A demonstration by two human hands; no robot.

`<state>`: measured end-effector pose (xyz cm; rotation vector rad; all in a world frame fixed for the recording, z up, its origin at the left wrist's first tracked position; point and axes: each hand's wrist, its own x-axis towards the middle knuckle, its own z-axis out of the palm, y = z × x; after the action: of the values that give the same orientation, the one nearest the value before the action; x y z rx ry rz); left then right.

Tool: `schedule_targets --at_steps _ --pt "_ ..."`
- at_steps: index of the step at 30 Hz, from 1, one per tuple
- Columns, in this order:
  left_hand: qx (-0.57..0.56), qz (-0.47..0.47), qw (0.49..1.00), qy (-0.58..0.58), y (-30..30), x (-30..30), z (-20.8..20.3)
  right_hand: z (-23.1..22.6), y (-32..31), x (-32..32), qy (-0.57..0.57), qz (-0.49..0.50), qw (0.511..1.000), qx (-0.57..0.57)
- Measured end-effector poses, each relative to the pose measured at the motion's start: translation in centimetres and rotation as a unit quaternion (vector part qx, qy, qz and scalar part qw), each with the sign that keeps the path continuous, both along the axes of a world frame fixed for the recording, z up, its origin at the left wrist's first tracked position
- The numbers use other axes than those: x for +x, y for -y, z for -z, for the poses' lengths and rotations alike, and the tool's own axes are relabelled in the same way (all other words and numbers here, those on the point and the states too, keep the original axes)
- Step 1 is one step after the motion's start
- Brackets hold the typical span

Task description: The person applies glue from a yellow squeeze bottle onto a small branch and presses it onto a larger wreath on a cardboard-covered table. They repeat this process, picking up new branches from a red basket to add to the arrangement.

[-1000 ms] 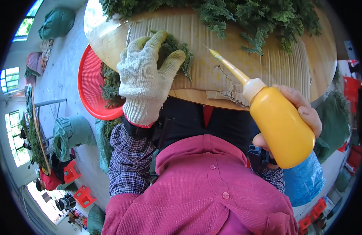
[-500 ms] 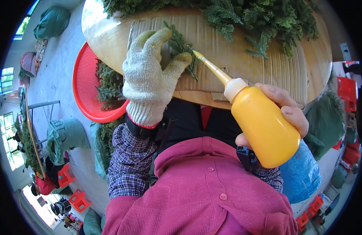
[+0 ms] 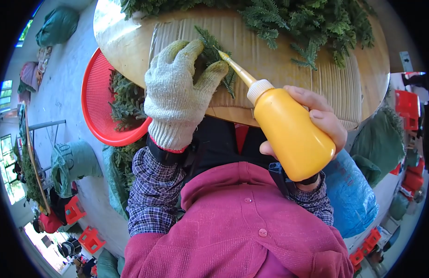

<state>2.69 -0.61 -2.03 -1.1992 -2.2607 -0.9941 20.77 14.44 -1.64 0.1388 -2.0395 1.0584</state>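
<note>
My left hand [image 3: 177,88], in an off-white knit glove with yellow-stained fingertips, lies over a small green fir sprig [image 3: 210,52]. Its thumb and forefinger press on the sprig, which rests on a flat piece of corrugated cardboard [image 3: 265,41]. A yellow squeeze bottle [image 3: 291,132] with a white collar and a long tapered nozzle is gripped in my bare right hand [image 3: 328,120]. The bottle is tilted, its nozzle tip over the sprig, between the glove's thumb and forefinger. Whether the tip touches the needles I cannot tell.
Fir branches [image 3: 316,23] are heaped along the far side of the round wooden table [image 3: 121,41]. A red plastic basket [image 3: 91,92] with more greenery stands at the left. Green sacks [image 3: 379,139] and a blue plastic bag [image 3: 349,194] are at the right.
My right hand has brought the bottle left and slightly upward, so the nozzle tip reaches further over the sprig. The gloved left hand stays over the sprig, its fingers slightly shifted.
</note>
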Motion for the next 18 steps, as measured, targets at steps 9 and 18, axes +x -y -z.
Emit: schedule_targets --at_steps 9,18 --pt "0.005 0.011 1.000 -0.020 0.0 -0.3 0.3 0.2 0.1 -1.3 -0.005 0.007 0.999 0.040" --pt "0.011 0.015 1.000 -0.024 0.0 -0.4 0.4 0.1 0.3 -1.8 -0.005 0.016 0.999 0.051"
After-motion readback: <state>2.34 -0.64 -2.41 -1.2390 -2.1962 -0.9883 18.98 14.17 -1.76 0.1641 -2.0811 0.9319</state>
